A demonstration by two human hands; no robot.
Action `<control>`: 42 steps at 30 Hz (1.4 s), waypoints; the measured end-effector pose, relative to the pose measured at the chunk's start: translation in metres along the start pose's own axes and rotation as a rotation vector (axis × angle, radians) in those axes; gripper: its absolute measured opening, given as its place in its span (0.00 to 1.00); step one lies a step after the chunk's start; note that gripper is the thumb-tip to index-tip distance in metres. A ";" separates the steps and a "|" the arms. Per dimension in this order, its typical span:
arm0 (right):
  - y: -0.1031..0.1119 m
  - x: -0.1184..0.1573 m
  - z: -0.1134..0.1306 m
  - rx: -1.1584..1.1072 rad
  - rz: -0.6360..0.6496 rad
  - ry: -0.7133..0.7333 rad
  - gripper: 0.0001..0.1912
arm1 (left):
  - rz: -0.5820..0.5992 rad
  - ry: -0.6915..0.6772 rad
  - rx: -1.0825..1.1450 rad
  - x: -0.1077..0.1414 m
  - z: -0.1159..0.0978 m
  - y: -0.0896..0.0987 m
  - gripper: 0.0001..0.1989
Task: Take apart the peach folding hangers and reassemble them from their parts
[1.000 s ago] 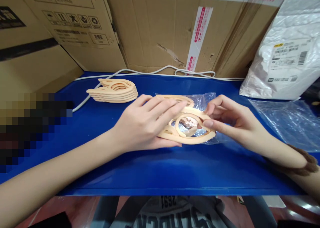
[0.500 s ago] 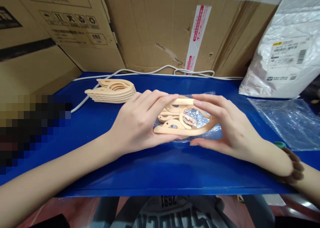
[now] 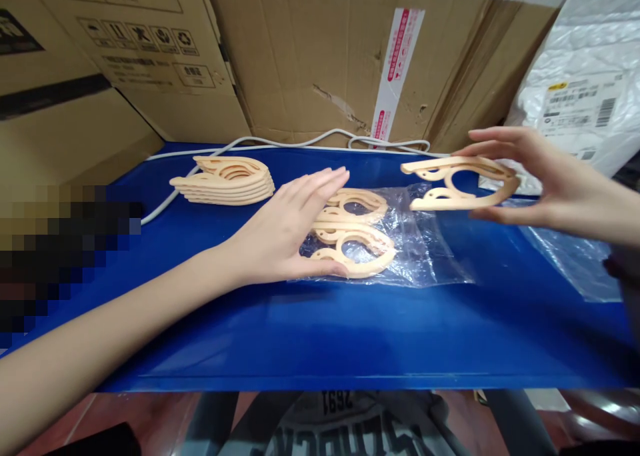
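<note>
My right hand (image 3: 545, 183) grips a beige folding hanger (image 3: 465, 208) by its rounded end, thumb below and fingers above. The hanger is folded and held up over the right side of the table. My left hand (image 3: 285, 239) is open, fingers stretched out, at the left end of a clear plastic bag (image 3: 430, 263). Two stacks of folded hangers (image 3: 375, 267) show at that bag, partly behind my left hand; I cannot tell whether they lie in it or on it. Farther left, a neat stack of the same hangers (image 3: 227, 193) lies on the table.
The blue tabletop (image 3: 320, 339) carries a white cable (image 3: 295, 143) along its back. Cardboard boxes (image 3: 300, 56) stand behind and at the left. A white shipping bag (image 3: 570, 63) is at the back right, with another clear plastic bag (image 3: 575, 263) before it.
My right hand has moved right and up with the hanger, away from my left hand. My left hand has let go of that hanger and opened, uncovering the hangers at the bag.
</note>
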State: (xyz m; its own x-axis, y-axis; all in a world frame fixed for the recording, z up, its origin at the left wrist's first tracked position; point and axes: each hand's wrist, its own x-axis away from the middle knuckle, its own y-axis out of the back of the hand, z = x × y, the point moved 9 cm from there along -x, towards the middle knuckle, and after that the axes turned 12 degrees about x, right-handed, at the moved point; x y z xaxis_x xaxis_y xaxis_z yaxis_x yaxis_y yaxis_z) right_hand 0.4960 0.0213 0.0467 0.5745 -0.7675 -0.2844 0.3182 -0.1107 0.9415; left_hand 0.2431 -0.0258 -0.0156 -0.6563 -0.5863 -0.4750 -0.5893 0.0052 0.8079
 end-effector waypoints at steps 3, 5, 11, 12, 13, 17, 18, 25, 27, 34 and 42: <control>0.002 0.004 -0.029 0.000 0.105 -0.075 0.36 | 0.087 0.069 0.077 0.002 0.019 -0.012 0.50; -0.005 0.006 -0.032 -0.002 0.178 -0.073 0.34 | 0.111 0.129 0.120 0.004 0.029 -0.016 0.49; -0.034 0.006 0.001 -0.002 0.247 0.051 0.36 | 0.182 0.264 0.246 0.008 0.042 -0.029 0.45; -0.037 0.005 0.008 -0.003 0.232 0.076 0.37 | 0.183 0.266 0.253 0.008 0.043 -0.029 0.45; -0.040 0.004 0.015 -0.006 0.217 0.092 0.38 | 0.183 0.264 0.256 0.008 0.043 -0.030 0.45; -0.057 -0.002 0.032 -0.046 0.165 0.079 0.36 | 0.165 0.238 0.260 0.008 0.041 -0.030 0.45; -0.063 -0.003 0.036 -0.058 0.149 0.070 0.36 | 0.162 0.237 0.261 0.008 0.041 -0.030 0.45; -0.079 -0.004 0.046 -0.063 0.114 0.110 0.42 | 0.156 0.284 0.270 0.011 0.047 -0.027 0.39; -0.072 -0.004 0.037 -0.056 0.141 0.083 0.43 | 0.132 0.267 0.252 0.009 0.046 -0.022 0.39; -0.073 -0.005 0.030 -0.084 0.205 0.072 0.39 | 0.067 0.240 0.208 0.004 0.041 -0.013 0.42; -0.083 -0.006 0.050 -0.128 0.046 0.065 0.36 | 0.093 0.225 0.221 0.003 0.039 -0.017 0.41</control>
State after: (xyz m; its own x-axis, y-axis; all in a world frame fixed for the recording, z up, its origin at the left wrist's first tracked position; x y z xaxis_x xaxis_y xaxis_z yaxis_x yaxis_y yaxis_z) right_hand 0.4286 0.0033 -0.0204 0.6367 -0.7272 -0.2565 0.3816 0.0081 0.9243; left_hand 0.2324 0.0038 -0.0444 -0.6060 -0.7391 -0.2941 -0.6361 0.2281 0.7371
